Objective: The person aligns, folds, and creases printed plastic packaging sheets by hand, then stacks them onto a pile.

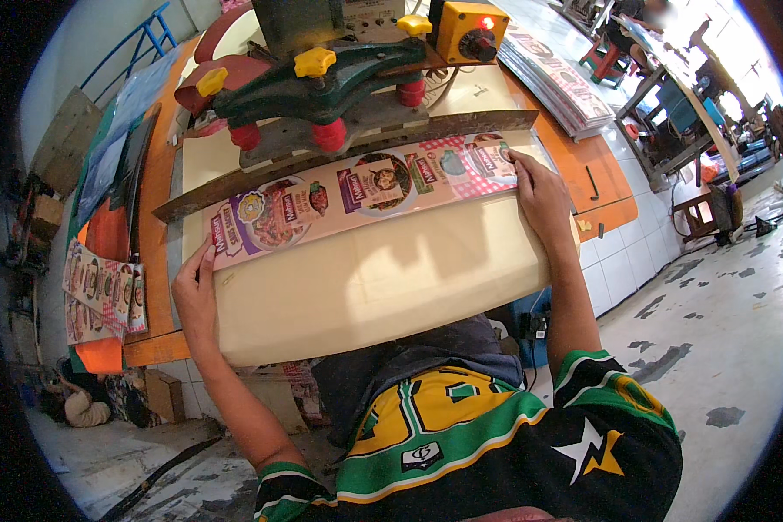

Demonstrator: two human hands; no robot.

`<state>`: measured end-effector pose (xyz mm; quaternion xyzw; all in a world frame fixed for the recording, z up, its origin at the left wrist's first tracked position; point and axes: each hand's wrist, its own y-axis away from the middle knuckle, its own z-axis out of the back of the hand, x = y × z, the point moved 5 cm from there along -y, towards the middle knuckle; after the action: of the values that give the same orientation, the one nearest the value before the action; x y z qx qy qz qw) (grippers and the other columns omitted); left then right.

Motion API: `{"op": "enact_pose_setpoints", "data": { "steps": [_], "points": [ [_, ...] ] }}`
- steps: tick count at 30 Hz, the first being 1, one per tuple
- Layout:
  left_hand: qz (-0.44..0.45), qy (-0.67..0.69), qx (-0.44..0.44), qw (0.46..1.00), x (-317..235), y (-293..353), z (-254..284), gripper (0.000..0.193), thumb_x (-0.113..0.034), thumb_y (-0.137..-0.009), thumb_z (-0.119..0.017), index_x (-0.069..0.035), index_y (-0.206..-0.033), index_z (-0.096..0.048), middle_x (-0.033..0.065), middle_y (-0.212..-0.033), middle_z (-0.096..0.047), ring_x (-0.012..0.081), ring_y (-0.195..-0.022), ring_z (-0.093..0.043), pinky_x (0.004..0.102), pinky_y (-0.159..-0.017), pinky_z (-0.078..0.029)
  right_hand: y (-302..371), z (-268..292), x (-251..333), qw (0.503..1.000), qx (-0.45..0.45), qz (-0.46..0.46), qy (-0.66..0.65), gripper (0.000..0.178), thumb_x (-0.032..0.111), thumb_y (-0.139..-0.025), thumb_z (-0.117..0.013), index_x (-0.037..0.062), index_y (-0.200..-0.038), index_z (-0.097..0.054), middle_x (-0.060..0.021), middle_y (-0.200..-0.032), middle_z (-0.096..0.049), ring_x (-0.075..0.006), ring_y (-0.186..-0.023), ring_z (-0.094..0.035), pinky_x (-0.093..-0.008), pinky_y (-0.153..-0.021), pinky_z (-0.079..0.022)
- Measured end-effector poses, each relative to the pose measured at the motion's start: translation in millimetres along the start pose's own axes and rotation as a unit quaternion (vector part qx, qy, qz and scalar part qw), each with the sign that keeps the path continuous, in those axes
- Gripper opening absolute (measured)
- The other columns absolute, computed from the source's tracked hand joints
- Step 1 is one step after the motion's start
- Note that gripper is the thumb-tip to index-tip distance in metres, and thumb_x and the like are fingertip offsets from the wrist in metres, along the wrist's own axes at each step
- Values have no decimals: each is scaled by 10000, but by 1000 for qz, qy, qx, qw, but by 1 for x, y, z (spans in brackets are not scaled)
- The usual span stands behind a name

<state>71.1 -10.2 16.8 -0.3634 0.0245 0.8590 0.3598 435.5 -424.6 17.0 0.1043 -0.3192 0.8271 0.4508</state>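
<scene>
A long printed sheet (322, 204) with food pictures and pink checked patches lies across a cream-coloured padded board (391, 278) in front of me. My left hand (195, 291) holds its left end, thumb on top. At the right end, my right hand (538, 200) grips the corner between thumb and fingers. The sheet's far edge runs along a long metal bar (261, 174) under a dark green press head (322, 91). Red cylindrical mounts and yellow knobs sit on that head. Fingers beneath the sheet are partly hidden.
A yellow control box (468, 33) with a lit red lamp stands behind the press. Stacked printed sheets (558, 76) lie on the orange table's right, near a hex key (592, 183). More printed pieces (104, 291) rest at the left. Another person sits far right.
</scene>
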Motion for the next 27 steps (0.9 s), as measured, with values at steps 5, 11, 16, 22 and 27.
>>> {"op": "enact_pose_setpoints", "data": {
  "steps": [5, 11, 16, 22, 27],
  "points": [
    [-2, 10, -1, 1000, 0, 0, 0, 375, -272, -1070, -555, -43, -1344, -668, 212, -1242, -716, 239, -1128, -678, 351, -995, -484, 0, 0, 1, 1000, 0, -2, -3, 270, 232, -1023, -565, 150, -1226, -723, -179, -1055, -742, -370, -932, -712, -462, -832, -530],
    [-3, 5, -5, 1000, 0, 1, 0, 369, -260, -1068, -552, -45, -1345, -667, 214, -1246, -713, 248, -1119, -681, 352, -994, -484, 0, -1, 0, 1000, -6, 6, -6, 269, 227, -1024, -564, 150, -1227, -722, -185, -1045, -741, -370, -922, -713, -462, -825, -531],
    [-2, -4, -4, 1000, -2, 1, 0, 369, -265, -1069, -552, -47, -1343, -668, 217, -1239, -714, 261, -1114, -685, 357, -992, -485, 0, 0, 2, 1000, -4, 3, 3, 268, 232, -1025, -565, 154, -1224, -727, -185, -1030, -742, -372, -907, -714, -463, -815, -532],
    [-6, 3, -13, 1000, 0, 1, 0, 370, -273, -1066, -560, -54, -1343, -668, 232, -1230, -710, 275, -1107, -691, 362, -978, -491, 0, 1, 2, 1000, -2, 0, 1, 266, 237, -1026, -566, 156, -1220, -729, -180, -1027, -743, -366, -905, -715, -463, -812, -533],
    [-7, -5, -9, 1000, -2, 1, 1, 375, -292, -1067, -560, -55, -1333, -676, 222, -1233, -714, 274, -1118, -692, 356, -986, -490, 0, 0, 1, 1000, -1, -5, 2, 269, 244, -1027, -566, 159, -1224, -729, -175, -1036, -744, -361, -916, -716, -458, -814, -535]
  ]
}}
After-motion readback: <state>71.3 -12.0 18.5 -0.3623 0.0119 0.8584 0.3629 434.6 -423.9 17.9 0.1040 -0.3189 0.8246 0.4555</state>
